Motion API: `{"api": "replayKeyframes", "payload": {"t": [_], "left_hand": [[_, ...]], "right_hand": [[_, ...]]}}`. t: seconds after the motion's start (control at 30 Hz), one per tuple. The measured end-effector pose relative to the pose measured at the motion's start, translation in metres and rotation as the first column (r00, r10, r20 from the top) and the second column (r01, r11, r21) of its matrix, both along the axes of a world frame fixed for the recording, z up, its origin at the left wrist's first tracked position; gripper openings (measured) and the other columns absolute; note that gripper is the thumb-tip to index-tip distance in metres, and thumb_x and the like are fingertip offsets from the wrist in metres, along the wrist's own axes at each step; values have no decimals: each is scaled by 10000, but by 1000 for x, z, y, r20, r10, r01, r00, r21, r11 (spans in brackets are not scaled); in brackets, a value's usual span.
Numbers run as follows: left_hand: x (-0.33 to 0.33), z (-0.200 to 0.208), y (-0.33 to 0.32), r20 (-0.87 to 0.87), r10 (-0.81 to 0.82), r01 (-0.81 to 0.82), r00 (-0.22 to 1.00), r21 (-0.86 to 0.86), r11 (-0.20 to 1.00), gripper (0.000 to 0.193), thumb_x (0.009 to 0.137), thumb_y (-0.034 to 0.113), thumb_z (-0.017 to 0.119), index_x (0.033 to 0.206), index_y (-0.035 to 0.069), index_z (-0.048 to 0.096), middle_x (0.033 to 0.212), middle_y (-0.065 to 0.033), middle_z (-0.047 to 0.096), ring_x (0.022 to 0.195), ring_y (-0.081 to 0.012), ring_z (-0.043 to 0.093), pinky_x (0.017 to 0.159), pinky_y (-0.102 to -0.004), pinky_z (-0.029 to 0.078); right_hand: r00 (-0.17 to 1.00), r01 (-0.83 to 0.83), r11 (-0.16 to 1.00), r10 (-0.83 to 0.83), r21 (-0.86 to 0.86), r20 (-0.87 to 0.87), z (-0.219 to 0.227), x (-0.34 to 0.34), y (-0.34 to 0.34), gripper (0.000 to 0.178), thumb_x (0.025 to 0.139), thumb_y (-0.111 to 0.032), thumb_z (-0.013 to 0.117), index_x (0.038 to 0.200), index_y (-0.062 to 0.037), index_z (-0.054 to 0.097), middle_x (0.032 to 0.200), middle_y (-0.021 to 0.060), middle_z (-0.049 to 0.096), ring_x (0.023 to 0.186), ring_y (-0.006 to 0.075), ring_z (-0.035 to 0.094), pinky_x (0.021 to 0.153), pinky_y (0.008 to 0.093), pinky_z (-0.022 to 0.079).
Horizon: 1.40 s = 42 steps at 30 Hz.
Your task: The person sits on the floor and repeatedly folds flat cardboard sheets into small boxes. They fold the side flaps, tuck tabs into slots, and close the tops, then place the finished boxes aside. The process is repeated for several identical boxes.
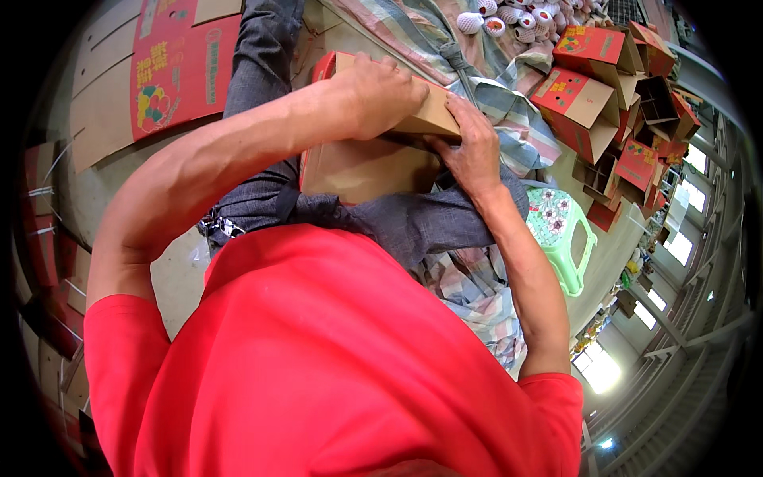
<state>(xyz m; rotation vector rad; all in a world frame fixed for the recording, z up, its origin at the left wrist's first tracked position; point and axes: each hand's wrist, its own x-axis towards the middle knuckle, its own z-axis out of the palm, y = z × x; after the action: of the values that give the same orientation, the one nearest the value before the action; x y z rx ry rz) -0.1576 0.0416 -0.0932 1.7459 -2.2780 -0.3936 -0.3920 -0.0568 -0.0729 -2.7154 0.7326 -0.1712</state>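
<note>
A cardboard box (pixel 369 171) with red outer edges sits between my bent legs, its brown inner side toward me. One of its flaps (pixel 435 111) is folded partly over the top. My left hand (pixel 377 97) is closed on the far part of this flap, its knuckles up and its fingertips mostly hidden. At the flap's right end, my right hand (pixel 473 147) grips the corner, with the thumb underneath and the fingers along the outer side.
Flattened red and brown cartons (pixel 171 71) lie at the left. A striped cloth sheet (pixel 509 103) spreads at the far right, with foam-netted fruit (pixel 520 20) beyond. Opened cartons (pixel 584 103) are heaped at the right. A green plastic stool (pixel 560 230) stands beside my right knee.
</note>
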Motion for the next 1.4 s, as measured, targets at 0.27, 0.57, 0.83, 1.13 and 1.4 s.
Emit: {"api": "replayKeyframes", "payload": {"t": [0.27,0.57,0.83,1.13,1.4], "left_hand": [[-15,-41,46,109,36,-16,993,-181,983,802,909,480,712,1551,51,495,1593,-217,476,1521,-422,389,1229,-629,291],[-12,-37,44,103,-32,41,994,-86,995,1106,814,778,668,1619,60,423,1696,-188,374,1614,-436,222,1310,-638,96],[-9,-42,52,57,-84,90,995,-122,988,1120,857,759,629,1646,14,350,1729,-214,298,1629,-442,169,1320,-626,73],[3,-54,35,-202,-16,-29,979,-219,975,839,954,526,661,1589,27,433,1666,-212,389,1597,-435,239,1313,-612,117],[-6,-175,33,-695,704,-846,146,282,453,667,1007,295,630,1545,-47,434,1560,-337,458,1488,-490,399,1272,-516,288]], "right_hand": [[957,-82,994,98,68,-272,-19,-6,36,972,830,-338,831,1563,86,354,1726,323,149,1621,489,101,1302,613,116],[985,172,984,-174,-56,-23,-54,-2,19,643,1027,-418,580,1490,18,486,1543,232,507,1467,431,409,1193,574,274],[971,236,958,-226,-162,80,-76,42,35,562,948,-146,521,1477,43,496,1584,227,466,1537,421,345,1277,610,188],[958,285,948,-275,-142,84,-80,46,19,547,939,-153,544,1462,5,513,1563,182,492,1525,377,371,1282,582,198],[929,299,950,-268,-90,256,-81,10,2,536,993,-240,521,1464,16,509,1482,245,543,1443,434,434,1247,577,242]]}}
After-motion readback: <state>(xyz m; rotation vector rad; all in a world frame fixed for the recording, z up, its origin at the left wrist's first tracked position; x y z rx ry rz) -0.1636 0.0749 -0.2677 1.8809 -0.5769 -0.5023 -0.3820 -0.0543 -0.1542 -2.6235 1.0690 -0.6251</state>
